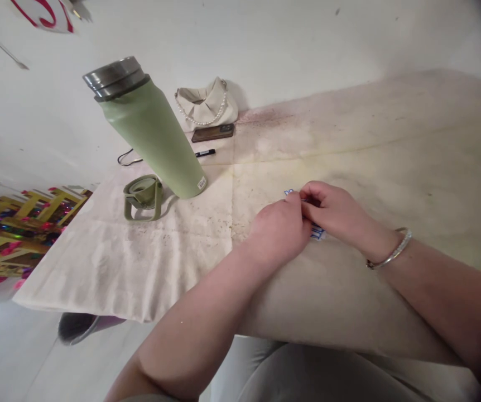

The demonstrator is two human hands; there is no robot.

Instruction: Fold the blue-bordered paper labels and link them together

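Note:
A small white packet with blue print [318,232] is mostly hidden by my hands, just above the cloth near the table's front edge. My left hand [280,229] is closed round it, with a printed corner showing past the knuckles. With thumb and forefinger, my right hand [328,206] pinches at the packet's edge, touching my left hand. A tall green tumbler [157,134] with a steel rim stands to the left. Its green lid with a carry loop [143,196] lies beside its base.
A cream handbag with a pearl strap [207,103], a phone [212,133] and a black pen [205,153] lie at the back by the wall. Crumbs dot the creased tablecloth [190,245]. Below the left edge stands a bin [79,326], with colourful racks [18,229] farther left.

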